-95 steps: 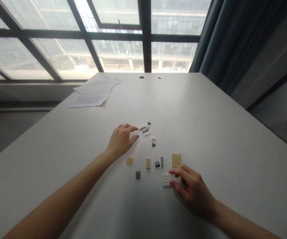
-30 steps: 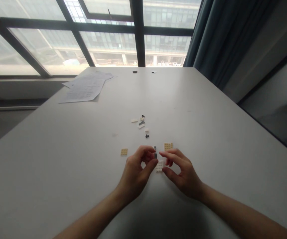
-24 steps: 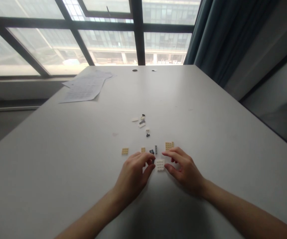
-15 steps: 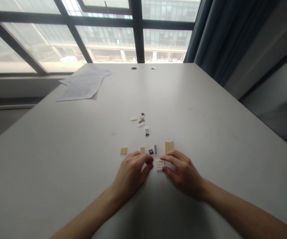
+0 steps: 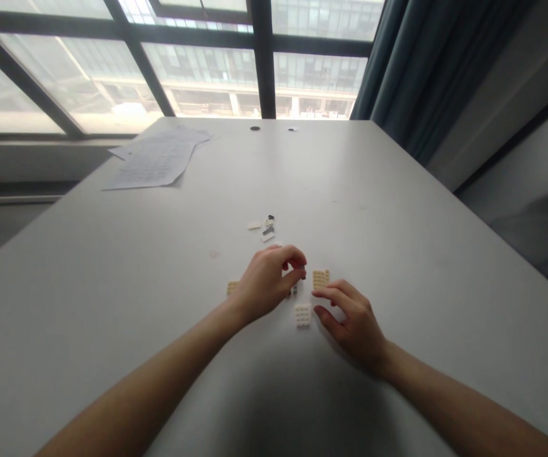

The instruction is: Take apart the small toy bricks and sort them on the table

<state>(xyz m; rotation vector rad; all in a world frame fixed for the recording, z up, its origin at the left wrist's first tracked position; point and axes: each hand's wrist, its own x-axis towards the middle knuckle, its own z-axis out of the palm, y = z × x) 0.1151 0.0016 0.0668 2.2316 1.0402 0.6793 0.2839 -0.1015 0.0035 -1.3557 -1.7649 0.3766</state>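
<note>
A small dark grey piece (image 5: 303, 271) is pinched between the thumb and fingertips of my left hand (image 5: 271, 279), above the table. My right hand (image 5: 350, 320) has its thumb and fingers apart and holds nothing. Just left of its fingertips lies a white studded plate (image 5: 302, 315). A tan studded plate (image 5: 320, 279) sits behind my right fingers. Another tan plate (image 5: 232, 287) is partly covered by my left hand, and dark pieces (image 5: 294, 290) show under my left thumb.
Farther back on the white table (image 5: 397, 241) is a loose group of small white and dark pieces (image 5: 268, 230). Printed papers (image 5: 155, 158) lie at the back left. Two small round items are near the back edge, with a window beyond and a curtain at right.
My left hand has moved forward and right with the dark piece. My right hand has drawn slightly away from the white plate, its fingers wider apart.
</note>
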